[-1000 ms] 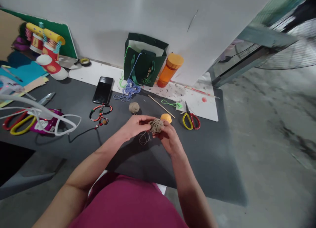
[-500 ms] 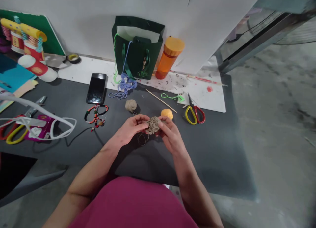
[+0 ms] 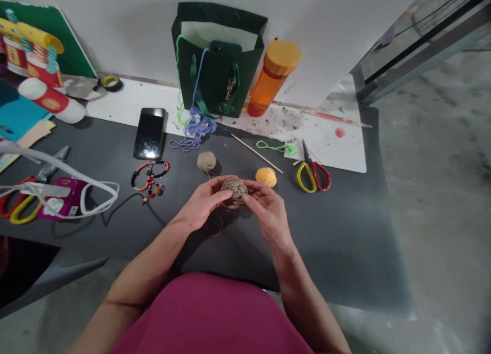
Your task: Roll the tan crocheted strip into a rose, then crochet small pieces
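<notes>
Between my two hands, above the dark table, is a round brownish-grey crocheted piece (image 3: 235, 189) with layered, petal-like ridges. My left hand (image 3: 203, 203) is closed on its left edge, thumb on top. From the other side, my right hand (image 3: 267, 208) pinches the right edge, its thumb also on the face. A thin strand of yarn hangs in a loop below my left hand. Just beyond my fingers sits a small ball of matching yarn (image 3: 206, 161), its strand running toward my left hand. A yellow-orange ball (image 3: 266, 177) lies close behind my right fingers.
Scissors (image 3: 312, 172) and a thin stick (image 3: 257, 153) lie to the right. At the back stand a dark green paper bag (image 3: 215, 83) and an orange bottle (image 3: 273, 78). A phone (image 3: 150, 133), beaded bracelets (image 3: 149, 180) and a white cable (image 3: 95, 185) are on the left.
The crocheted piece has turned so its round face shows more fully, and both thumbs now rest on it. The view has shifted slightly; the table things stay put.
</notes>
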Demonstrator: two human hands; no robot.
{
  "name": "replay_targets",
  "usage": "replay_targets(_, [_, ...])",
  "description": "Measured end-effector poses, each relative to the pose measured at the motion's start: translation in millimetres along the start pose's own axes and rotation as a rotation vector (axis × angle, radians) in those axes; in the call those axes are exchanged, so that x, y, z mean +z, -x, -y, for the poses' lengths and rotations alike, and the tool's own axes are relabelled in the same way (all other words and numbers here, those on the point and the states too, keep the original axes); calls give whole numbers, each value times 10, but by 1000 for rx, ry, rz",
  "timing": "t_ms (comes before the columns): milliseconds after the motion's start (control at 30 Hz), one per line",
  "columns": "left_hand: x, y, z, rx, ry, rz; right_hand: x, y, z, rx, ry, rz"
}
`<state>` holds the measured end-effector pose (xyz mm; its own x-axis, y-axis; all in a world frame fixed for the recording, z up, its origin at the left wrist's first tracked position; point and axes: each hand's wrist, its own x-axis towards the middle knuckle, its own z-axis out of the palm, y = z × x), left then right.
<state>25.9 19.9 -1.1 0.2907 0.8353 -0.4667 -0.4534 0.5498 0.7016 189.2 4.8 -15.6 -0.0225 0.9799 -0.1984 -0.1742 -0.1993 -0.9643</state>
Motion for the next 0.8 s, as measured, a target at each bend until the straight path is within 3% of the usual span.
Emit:
replay_targets(267, [-42,-1,-8,-89,-111,28,41,33,-56,-109,138,-143])
replay_targets(500, [-47,-31,44,52,-122,-82,28,3,-117,-86,105,-57])
replay_targets(667, [7,-5,32,11,-112,-39,3,-10,-124,-107,141,-43])
replay_targets(800, [22,-3,33,-1,-47,-96,22,39,-81,-212,228,-107])
